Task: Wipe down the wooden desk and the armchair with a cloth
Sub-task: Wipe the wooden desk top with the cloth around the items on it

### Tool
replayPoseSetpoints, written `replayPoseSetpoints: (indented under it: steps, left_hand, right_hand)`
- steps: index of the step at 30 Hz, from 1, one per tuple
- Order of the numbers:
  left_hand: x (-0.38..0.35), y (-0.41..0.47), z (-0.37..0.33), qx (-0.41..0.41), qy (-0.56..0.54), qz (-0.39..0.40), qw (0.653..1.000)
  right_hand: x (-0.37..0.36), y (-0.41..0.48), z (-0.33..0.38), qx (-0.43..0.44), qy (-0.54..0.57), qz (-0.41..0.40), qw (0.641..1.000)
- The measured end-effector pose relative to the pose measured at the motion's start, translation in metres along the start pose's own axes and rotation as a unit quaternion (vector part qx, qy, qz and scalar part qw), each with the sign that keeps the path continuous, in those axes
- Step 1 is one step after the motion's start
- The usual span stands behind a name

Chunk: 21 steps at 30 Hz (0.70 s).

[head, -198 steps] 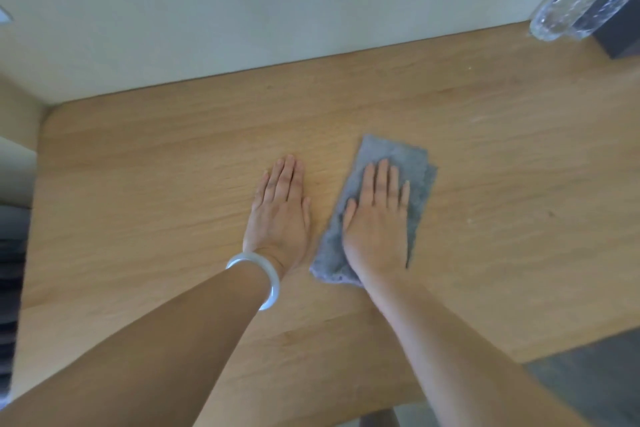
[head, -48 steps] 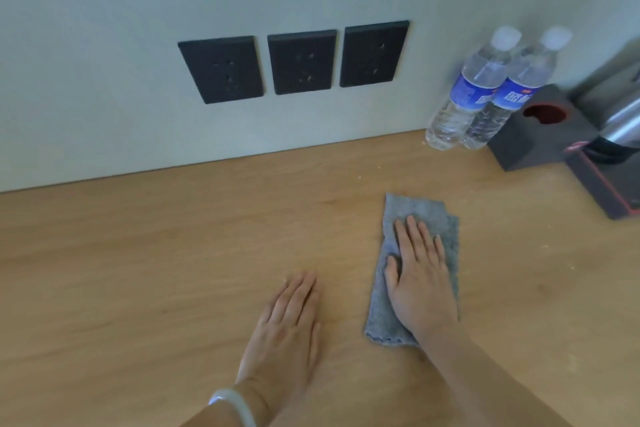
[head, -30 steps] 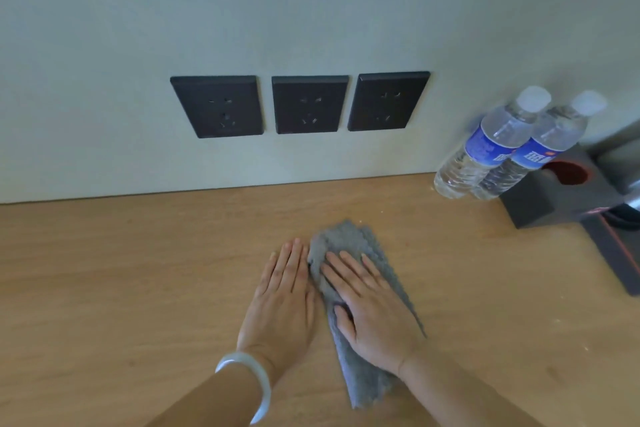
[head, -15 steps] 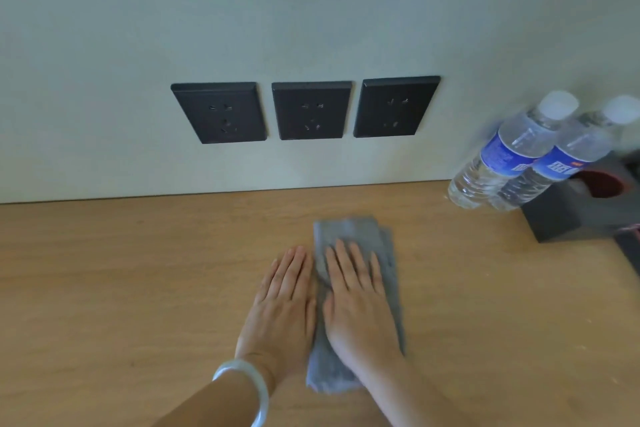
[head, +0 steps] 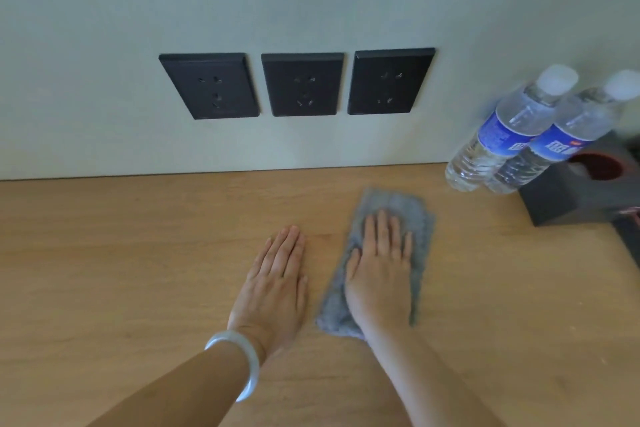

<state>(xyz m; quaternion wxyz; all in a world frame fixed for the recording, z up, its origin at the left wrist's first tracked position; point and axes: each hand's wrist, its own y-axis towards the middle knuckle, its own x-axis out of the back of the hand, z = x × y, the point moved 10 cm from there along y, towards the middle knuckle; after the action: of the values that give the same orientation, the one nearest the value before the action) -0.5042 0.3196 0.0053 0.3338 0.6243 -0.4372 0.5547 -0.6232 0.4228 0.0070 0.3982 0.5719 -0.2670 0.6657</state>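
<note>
Both hands (head: 381, 282) farther apart, cloth (head: 394, 201) rightward.

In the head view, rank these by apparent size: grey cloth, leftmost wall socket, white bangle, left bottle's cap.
1. grey cloth
2. leftmost wall socket
3. white bangle, helped by being nearest the camera
4. left bottle's cap

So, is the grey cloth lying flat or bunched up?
Flat: the grey cloth lies as a long strip on the desk, the right hand pressing it with straight fingers.
</note>
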Motion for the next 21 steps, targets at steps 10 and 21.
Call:
replayPoseSetpoints:
  steps: [10,21]
  left_hand:
    - [-0.002,0.001,0.004,0.005,0.006,-0.001,1.0]
    - [0.006,0.002,-0.001,-0.005,-0.004,-0.026,1.0]
  right_hand:
    - [-0.007,0.094,-0.019,0.066,-0.009,0.048,0.997]
    - [0.006,-0.036,-0.048,0.207,-0.012,0.082,0.975]
